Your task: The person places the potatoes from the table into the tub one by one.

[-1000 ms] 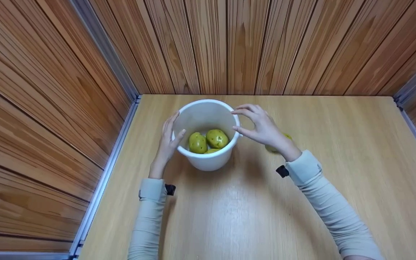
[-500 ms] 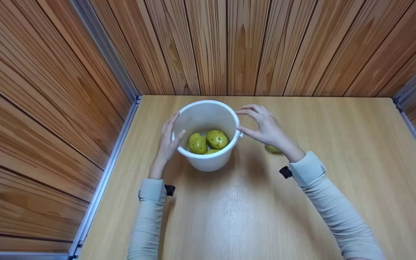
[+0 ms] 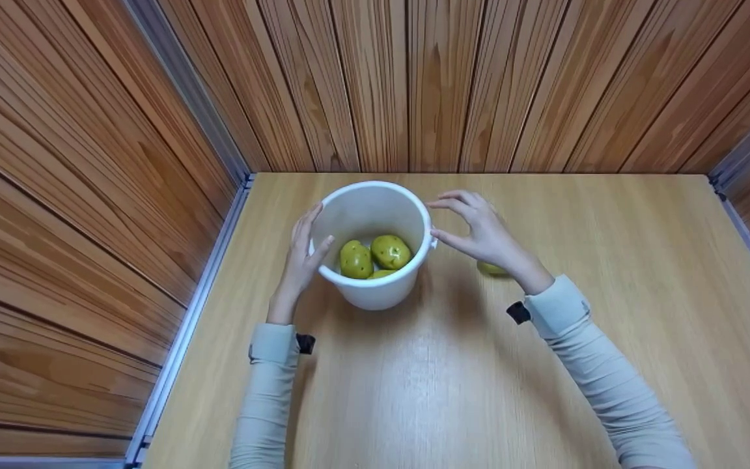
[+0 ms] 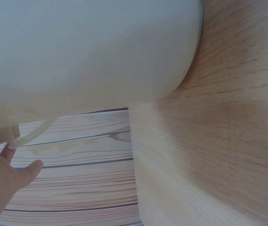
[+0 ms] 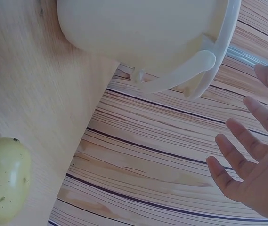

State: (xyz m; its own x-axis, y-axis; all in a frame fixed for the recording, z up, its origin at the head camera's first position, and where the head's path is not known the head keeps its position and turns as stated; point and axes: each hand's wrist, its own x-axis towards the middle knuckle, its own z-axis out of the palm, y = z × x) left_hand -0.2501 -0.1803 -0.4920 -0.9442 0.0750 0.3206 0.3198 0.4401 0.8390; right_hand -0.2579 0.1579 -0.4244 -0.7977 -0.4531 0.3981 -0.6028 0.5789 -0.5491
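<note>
A white bucket [image 3: 375,298] with a handle stands upright on the table in the head view. Inside lie three yellow-green fruits [image 3: 390,252] with dark specks, one partly hidden by the front rim. My left hand [image 3: 298,257] touches the bucket's left side near the rim; the left wrist view shows its fingertips by the handle and the thumb off the wall. To the right of the rim is my right hand [image 3: 479,229], fingers spread; the right wrist view shows it apart from the bucket, holding nothing. Another such fruit [image 5: 4,179] lies on the table, mostly hidden by my right forearm in the head view.
The wooden table [image 3: 414,391] meets a plank wall [image 3: 433,85] at the back and another plank wall [image 3: 75,228] on the left, with metal strips along the corner and left edge. The bucket's white handle [image 5: 176,75] hangs down along its side.
My right hand has drawn back slightly to the right, away from the bucket's rim. The left hand, the bucket and the fruits inside have stayed in place.
</note>
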